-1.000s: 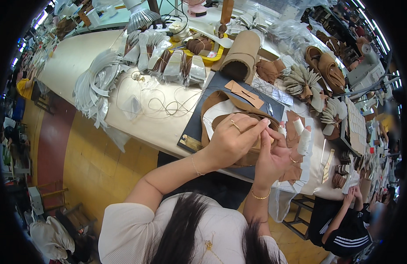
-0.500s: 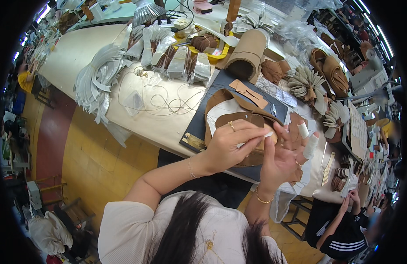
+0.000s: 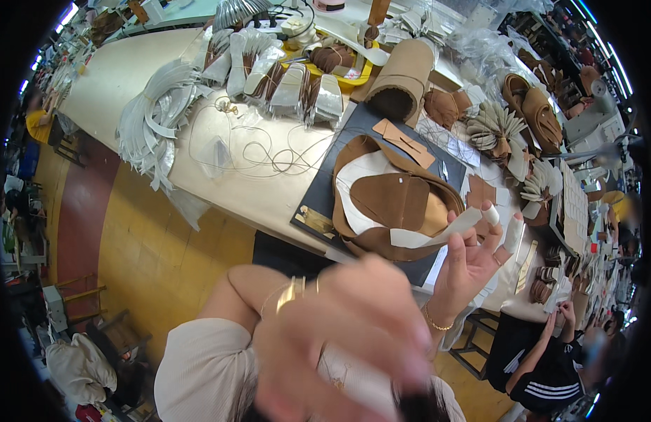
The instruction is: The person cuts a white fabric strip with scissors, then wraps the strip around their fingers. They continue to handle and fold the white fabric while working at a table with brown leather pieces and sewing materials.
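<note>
My left hand [image 3: 354, 323] is raised close to the camera and smeared by motion; whether it holds anything does not show. My right hand [image 3: 468, 264] is over the near right of the work, fingers spread and palm up. White tape is wrapped round two of its fingers. A narrow white strip [image 3: 427, 237] reaches leftward from its fingertips, touching them; how it is attached I cannot make out. Below lies a rounded brown soft-leather piece [image 3: 361, 155] with a white inner layer and a brown oval panel [image 3: 392, 200], on a dark board [image 3: 318, 179].
Tan slotted pieces [image 3: 404, 143] and a brown roll [image 3: 403, 81] lie beyond the work. Bundles of white strips [image 3: 156, 105] and a yellow tray [image 3: 364, 74] stand farther back. Thin cord [image 3: 276, 158] loops across the table. A person in black [image 3: 544, 366] works at the right.
My hands were together, pinching a small white piece. The left has swung down and toward the camera. The right has opened, and a longer white strip shows.
</note>
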